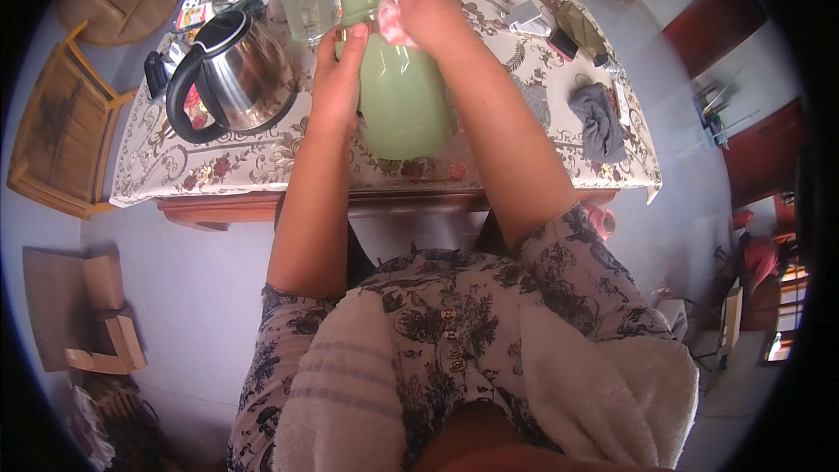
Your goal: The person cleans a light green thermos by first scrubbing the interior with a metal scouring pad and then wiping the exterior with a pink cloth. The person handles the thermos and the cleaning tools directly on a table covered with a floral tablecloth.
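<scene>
A pale green vacuum jug stands on the table in front of me. My left hand is closed round the left side of its neck, thumb towards me. In my right hand is a pink and white patterned cloth, pressed against the jug's upper right side; part of the cloth sticks up above the fist. The right fingers are mostly hidden behind the hand and cloth. Left of the jug sits a steel electric kettle with a black handle and lid. A clear pitcher with a white lid stands behind.
A flowered cloth covers the table. On its right lie a crumpled grey cloth, a white box-like item and an olive-coloured flat item. Small packages crowd the far left. A wooden chair stands left of the table.
</scene>
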A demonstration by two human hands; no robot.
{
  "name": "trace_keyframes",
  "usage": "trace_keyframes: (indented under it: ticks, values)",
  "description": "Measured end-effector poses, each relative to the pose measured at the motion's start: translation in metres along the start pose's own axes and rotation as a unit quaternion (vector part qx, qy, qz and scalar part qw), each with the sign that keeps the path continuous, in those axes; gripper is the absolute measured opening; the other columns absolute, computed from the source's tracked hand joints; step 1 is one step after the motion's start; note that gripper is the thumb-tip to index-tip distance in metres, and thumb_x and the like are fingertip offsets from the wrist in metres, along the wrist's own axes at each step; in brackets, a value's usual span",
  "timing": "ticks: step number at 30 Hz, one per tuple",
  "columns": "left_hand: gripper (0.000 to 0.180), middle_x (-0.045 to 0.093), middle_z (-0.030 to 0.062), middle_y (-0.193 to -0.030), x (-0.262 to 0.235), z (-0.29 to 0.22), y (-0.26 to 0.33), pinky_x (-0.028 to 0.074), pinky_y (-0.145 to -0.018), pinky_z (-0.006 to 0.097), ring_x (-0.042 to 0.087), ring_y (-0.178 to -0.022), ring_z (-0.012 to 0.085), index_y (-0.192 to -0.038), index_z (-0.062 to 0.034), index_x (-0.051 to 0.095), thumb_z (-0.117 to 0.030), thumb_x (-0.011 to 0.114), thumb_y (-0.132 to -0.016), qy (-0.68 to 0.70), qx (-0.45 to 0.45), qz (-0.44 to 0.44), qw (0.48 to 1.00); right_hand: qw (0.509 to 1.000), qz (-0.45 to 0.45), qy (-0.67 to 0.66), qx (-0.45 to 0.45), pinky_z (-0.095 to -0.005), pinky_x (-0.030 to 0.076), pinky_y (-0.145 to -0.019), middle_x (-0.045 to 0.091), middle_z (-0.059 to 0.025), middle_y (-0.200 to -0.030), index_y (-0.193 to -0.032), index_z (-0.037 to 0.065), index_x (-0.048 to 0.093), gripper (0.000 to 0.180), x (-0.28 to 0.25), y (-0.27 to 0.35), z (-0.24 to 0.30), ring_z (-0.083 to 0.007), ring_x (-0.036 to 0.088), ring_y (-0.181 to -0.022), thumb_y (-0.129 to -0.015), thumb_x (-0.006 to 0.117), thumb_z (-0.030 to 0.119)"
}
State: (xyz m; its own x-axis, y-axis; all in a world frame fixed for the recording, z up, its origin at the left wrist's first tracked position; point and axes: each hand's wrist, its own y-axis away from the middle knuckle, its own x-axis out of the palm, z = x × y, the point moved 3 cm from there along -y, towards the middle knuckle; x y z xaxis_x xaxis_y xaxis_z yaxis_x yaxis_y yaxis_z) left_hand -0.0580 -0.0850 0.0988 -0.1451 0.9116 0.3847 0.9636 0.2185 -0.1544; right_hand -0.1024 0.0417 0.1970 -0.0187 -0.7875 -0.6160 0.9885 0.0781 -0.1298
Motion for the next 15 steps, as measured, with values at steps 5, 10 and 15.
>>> trace_keyframes:
  ticks: [5, 10, 15]
  values:
    - [0.064, 0.060, 0.0152, -0.113, 0.000, 0.009, -0.021, 0.052, -0.080, 0.034, 0.062, -0.097, 0.0224, -0.125, 0.0005, 0.050, -0.053, 0.054, -0.089, 0.072, -0.067, -0.029, 0.995, 0.950, -0.154, 0.042, -0.268, -0.0475, 0.036, -0.102, 0.047, -0.0333, -0.127, -0.140, 0.010, 0.039, 0.071, 0.034, 0.035, -0.030, -0.0482, 0.045, -0.118, -0.083, 0.062, 0.046]
    - [0.057, 0.063, 0.0141, -0.106, 0.000, 0.006, -0.023, 0.053, -0.077, 0.032, 0.064, -0.092, 0.0207, -0.117, 0.0016, 0.056, -0.050, 0.051, -0.092, 0.096, -0.062, 0.055, 0.992, 0.894, -0.146, 0.246, -0.344, -0.0617, 0.025, -0.104, 0.020, -0.0346, -0.144, -0.142, 0.015, 0.037, 0.078, 0.045, 0.119, -0.050, -0.0545, 0.023, -0.130, -0.077, 0.067, 0.044]
    - [0.056, 0.063, 0.0118, -0.104, 0.004, 0.012, -0.019, 0.051, -0.076, 0.030, 0.062, -0.088, 0.0177, -0.117, 0.0012, 0.054, -0.048, 0.056, -0.090, 0.092, -0.020, 0.058, 0.994, 0.912, -0.084, 0.210, -0.342, -0.0634, 0.017, -0.106, 0.008, -0.0340, -0.147, -0.143, 0.015, 0.036, 0.079, 0.039, 0.151, -0.072, -0.0531, 0.011, -0.136, -0.076, 0.069, 0.043]
